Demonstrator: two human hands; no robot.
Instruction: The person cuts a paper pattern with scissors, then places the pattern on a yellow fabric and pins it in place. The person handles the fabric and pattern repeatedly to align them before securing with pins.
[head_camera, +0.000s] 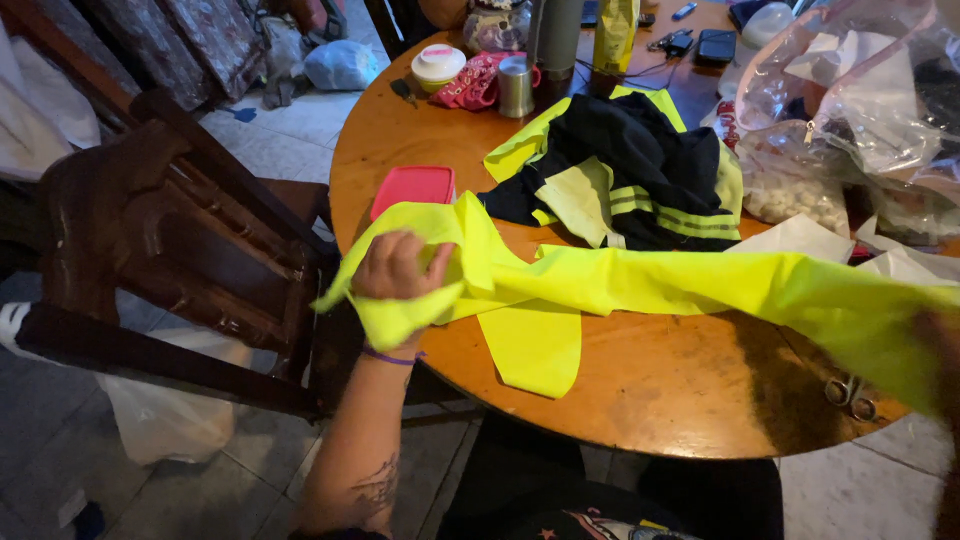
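My left hand (395, 268) grips one end of a long strip of bright yellow-green fabric (650, 282), held stretched over the round wooden table (640, 395). The strip runs to the right frame edge, where my right hand (940, 345) shows only as a dark blur behind the cloth, apparently holding the other end. A flap of the same fabric hangs down over the table's front. Beyond the strip lies a black and yellow-green striped garment (640, 165), crumpled on the table.
A red lidded box (413, 187) sits by the table's left edge. Scissors (850, 392) lie at the front right. Clear plastic bags (850, 90), a metal cup (515, 85), a white lidded tub (438, 62) and small items crowd the back. A dark wooden chair (170, 250) stands left.
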